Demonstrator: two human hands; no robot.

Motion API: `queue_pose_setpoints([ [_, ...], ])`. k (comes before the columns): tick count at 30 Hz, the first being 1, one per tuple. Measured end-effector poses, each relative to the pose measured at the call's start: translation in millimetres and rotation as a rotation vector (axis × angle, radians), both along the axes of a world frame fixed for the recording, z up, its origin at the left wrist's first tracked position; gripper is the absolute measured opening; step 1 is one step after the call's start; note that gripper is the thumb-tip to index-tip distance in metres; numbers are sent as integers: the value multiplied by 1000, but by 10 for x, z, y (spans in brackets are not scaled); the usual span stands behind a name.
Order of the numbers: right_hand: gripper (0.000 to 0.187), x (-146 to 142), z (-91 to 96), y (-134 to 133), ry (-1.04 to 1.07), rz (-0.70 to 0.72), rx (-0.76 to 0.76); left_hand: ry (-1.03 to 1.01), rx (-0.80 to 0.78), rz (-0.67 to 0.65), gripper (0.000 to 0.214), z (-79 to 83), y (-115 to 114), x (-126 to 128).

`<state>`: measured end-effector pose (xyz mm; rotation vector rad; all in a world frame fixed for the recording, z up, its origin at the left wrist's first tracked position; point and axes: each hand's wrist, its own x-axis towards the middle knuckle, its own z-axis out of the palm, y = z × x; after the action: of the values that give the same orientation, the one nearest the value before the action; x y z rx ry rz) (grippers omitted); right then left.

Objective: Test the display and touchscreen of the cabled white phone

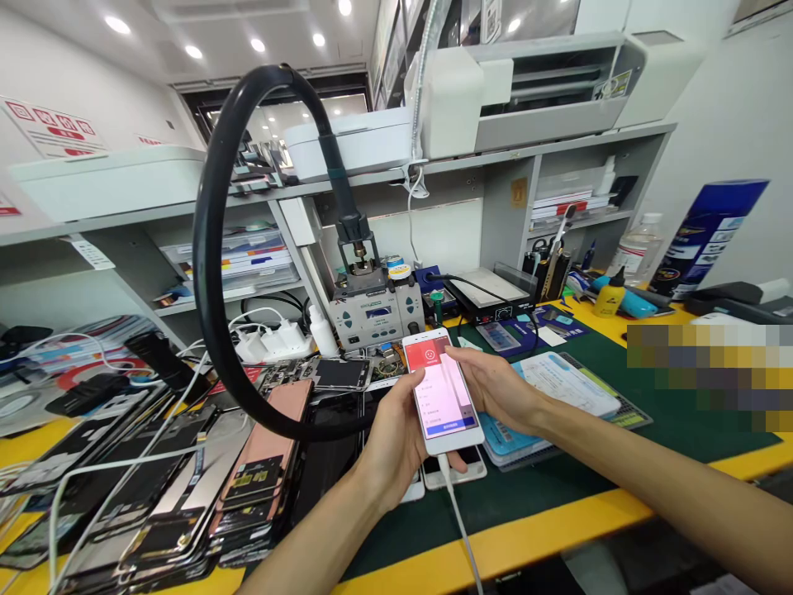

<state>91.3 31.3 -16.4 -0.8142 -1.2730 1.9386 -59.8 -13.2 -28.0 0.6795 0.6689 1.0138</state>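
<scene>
Forearms (319, 535) frame a lit white phone (449, 405), long axis pointing away — left hand (391, 426) gripping its left edge, right hand (500, 384) its right.

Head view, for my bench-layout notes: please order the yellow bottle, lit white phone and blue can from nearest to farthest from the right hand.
1. Lit white phone: at the right hand, on its left side.
2. Yellow bottle: farther back, to the right.
3. Blue can: beyond the bottle, farther right.
</scene>
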Motion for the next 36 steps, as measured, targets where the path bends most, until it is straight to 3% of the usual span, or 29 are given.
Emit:
queue_pose_setpoints([
  [18,44,3,26,-8,-15,-11,-31,-15,-22,-2,44,-23,15,-19],
  [29,45,9,32,-8,-22,-3,-31,156,55,42,61,-18,-10,21],
  [36,44,17,4,4,-10,5,-24,51,34,29,53,-27,-7,-10],
])
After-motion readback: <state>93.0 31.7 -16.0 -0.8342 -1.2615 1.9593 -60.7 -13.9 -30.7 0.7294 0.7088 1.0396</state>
